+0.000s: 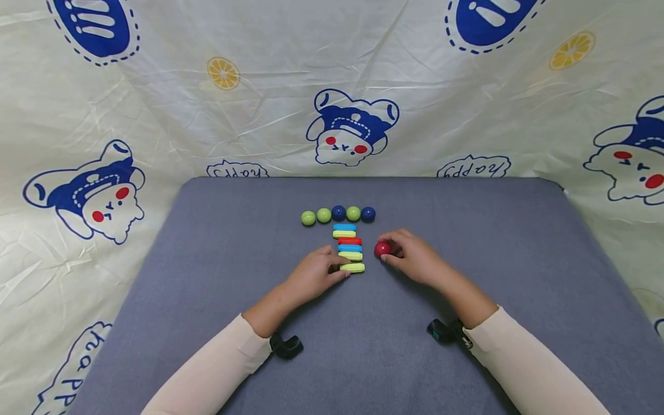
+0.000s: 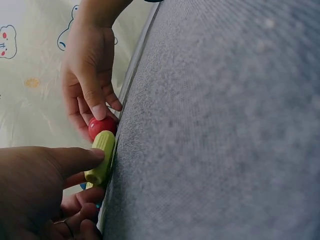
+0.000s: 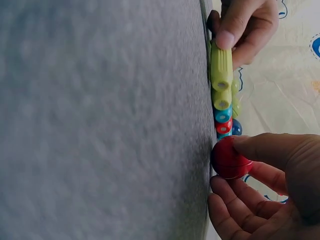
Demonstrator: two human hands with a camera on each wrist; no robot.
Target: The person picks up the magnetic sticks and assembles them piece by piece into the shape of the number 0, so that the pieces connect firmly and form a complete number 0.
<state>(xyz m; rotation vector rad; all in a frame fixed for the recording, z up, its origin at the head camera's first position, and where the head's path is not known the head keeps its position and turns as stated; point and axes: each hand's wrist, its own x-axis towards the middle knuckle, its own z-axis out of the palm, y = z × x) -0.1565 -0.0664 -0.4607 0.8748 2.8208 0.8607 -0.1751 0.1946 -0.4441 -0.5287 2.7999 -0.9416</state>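
With thumb and fingers, my left hand [image 1: 316, 272] pinches the left end of a ribbed yellow-green rod [image 1: 353, 268], the nearest in a column of short rods. Beyond it lie another yellow-green rod [image 1: 351, 256], a blue rod [image 1: 350, 248] and a red rod [image 1: 350, 241]. Farther up, set slightly left, are a yellow-green rod [image 1: 344, 234] and a blue rod [image 1: 344, 227]. To the right of the column, my right hand [image 1: 415, 256] holds a red ball [image 1: 382, 249] between thumb and fingers, down at the tabletop. The right wrist view shows the thumb on the red ball [image 3: 230, 159].
Behind the rods runs a row of green balls [image 1: 324, 215] and blue balls [image 1: 368, 214]. Everything rests on a grey cloth-covered table [image 1: 218, 242], whose far edge meets a printed curtain [image 1: 275, 115]. Dark wrist straps [image 1: 286, 346] sit at both sleeves.
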